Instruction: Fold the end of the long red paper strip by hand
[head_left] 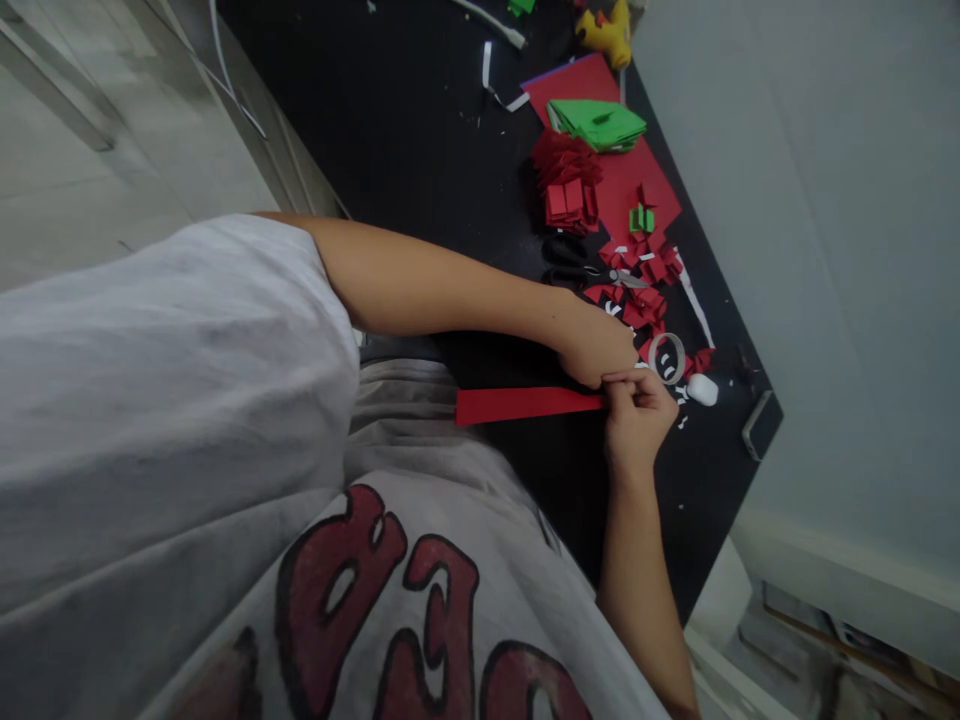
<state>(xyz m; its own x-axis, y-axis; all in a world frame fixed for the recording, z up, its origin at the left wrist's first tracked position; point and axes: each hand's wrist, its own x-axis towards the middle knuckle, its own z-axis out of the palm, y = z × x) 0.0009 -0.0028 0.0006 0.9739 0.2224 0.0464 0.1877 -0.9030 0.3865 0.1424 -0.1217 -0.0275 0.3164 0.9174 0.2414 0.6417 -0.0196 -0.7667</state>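
A long red paper strip (525,404) stretches from the lap side across the dark table edge to both hands. My left hand (604,345) is curled closed at the strip's far end, its fingertips mostly hidden. Touching it, my right hand (639,415) pinches the same end between thumb and fingers. Black-handled scissors (589,275) lie open beside my left hand. Small folded red pieces (646,308) and white scraps are scattered past the hands, with a roll of tape (666,358) and a white rounded case (702,389) close to my right hand.
On the black table (390,120) lie a stack of folded red paper (570,200), green folded paper (600,124), red sheets (645,185), a yellow toy (609,36), a white cable (491,22) and a phone (763,426). A wall (810,200) borders the table's far side.
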